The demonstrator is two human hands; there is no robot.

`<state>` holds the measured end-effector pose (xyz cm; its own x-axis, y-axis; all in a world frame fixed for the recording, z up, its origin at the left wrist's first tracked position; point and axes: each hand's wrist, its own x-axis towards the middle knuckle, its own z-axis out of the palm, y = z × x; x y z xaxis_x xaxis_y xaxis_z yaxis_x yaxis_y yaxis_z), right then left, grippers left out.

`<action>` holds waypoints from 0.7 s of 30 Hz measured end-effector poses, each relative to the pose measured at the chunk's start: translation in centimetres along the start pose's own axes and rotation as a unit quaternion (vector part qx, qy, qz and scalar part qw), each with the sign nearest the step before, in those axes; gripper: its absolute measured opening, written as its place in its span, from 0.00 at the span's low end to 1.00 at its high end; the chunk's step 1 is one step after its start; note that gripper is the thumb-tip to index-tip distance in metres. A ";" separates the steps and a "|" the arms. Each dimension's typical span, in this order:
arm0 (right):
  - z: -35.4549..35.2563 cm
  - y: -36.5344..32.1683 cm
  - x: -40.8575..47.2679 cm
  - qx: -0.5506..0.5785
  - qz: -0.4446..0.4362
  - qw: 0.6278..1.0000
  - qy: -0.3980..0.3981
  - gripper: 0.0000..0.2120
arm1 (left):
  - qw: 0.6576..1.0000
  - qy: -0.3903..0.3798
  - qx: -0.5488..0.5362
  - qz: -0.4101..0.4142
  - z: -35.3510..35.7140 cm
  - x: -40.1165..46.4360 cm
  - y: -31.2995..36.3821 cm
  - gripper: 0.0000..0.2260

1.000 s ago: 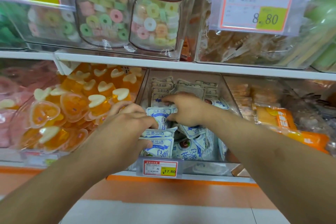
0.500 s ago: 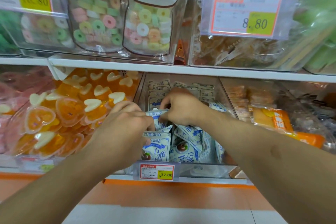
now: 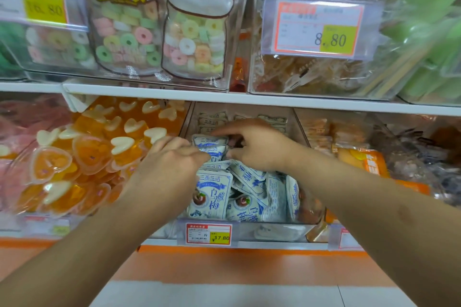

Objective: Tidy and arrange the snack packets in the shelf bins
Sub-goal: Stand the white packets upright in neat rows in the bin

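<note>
Shelf bin holding white-blue packets: left hand and right hand are pinching upright ones; next comes squaring the row.

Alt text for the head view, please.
Both hands, left hand and right hand, grip upright blue-and-white snack packets in a clear shelf bin. Orange heart-shaped jelly cups fill the bin beside it.

Left hand fingers seem hidden among the blue-white packets.
</note>
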<state>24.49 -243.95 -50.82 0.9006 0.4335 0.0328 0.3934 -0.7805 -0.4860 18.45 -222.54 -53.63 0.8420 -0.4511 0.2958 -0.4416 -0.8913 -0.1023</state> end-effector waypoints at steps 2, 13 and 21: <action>-0.6 0.5 -2.1 0.036 -0.011 0.998 0.051 0.22 | 1.000 0.001 -0.024 -0.001 -0.3 -0.6 0.3 0.27; -1.5 3.1 -9.7 -0.265 -0.056 0.962 -0.042 0.22 | 0.965 -0.096 -0.243 0.033 -1.1 -0.2 5.7 0.12; -2.5 5.0 -11.1 -0.207 -0.010 0.977 0.046 0.06 | 0.961 -0.096 -0.255 -0.046 -0.2 1.4 6.5 0.17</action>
<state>16.91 -253.79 -51.43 0.8970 0.4233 0.1274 0.4356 -0.8956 -0.0908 16.67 -228.95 -53.72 0.9048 -0.4150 0.0960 -0.4160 -0.8125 0.4083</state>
